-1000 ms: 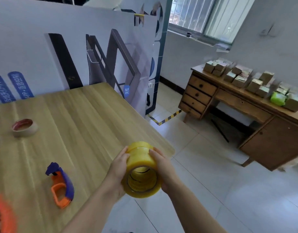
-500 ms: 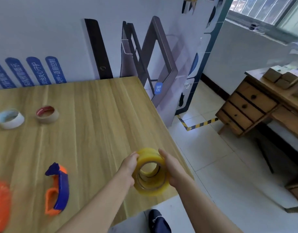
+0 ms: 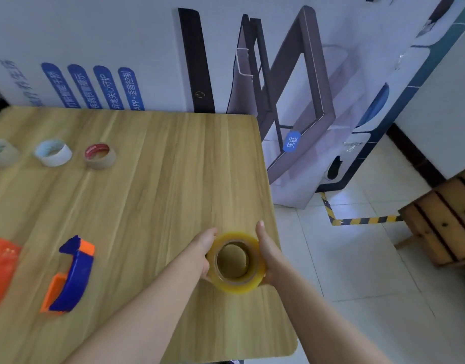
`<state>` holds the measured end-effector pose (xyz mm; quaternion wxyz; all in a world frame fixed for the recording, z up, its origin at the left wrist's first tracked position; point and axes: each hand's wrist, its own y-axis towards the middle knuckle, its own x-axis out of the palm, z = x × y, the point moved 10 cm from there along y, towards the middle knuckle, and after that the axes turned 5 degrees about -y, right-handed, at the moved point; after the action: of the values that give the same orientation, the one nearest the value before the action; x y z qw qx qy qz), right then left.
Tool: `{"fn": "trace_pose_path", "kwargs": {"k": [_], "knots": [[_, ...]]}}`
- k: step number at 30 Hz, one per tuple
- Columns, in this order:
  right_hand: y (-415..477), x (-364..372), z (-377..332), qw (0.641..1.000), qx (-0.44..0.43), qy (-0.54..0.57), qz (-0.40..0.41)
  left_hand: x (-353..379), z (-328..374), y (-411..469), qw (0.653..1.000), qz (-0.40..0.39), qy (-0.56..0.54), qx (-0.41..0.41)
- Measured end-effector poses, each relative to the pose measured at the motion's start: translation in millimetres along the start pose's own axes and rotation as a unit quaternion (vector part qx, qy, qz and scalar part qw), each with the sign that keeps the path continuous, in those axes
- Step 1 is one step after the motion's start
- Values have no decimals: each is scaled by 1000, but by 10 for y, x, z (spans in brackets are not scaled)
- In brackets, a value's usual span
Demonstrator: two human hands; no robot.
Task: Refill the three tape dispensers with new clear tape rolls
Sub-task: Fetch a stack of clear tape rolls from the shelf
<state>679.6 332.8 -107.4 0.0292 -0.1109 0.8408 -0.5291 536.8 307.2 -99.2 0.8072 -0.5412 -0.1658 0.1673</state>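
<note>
Supply step: gripping tape rolls (image 3: 236,281) between left hand (image 3: 203,252) and right hand (image 3: 268,254), over near-right worktop (image 3: 173,185). Next, likely: setting down, splitting off one roll for dispenser (image 3: 71,277) at left.

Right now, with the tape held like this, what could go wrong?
The tape roll is held between the left hand and right hand close to the right edge of the table; a slip could send it to the floor. Both hands are busy, and the blue dispenser lies well left.

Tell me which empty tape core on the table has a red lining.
The brown cardboard core, rightmost of the three; the others show pale blue inside.
</note>
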Motion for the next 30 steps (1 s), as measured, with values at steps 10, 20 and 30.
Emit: {"fn": "trace_pose_path", "kwargs": {"k": [10, 20, 30], "knots": [[-114, -106, -511, 939, -244, -205, 129, 42, 227, 66, 981, -24, 87, 170], [-581, 32, -1008, 844, -389, -306, 207, 20, 767, -594, 872, 75, 195, 442], [-1333, 761, -1365, 810, -559, -160, 73, -483, 1002, -1625, 860, -96, -106, 490]]}}
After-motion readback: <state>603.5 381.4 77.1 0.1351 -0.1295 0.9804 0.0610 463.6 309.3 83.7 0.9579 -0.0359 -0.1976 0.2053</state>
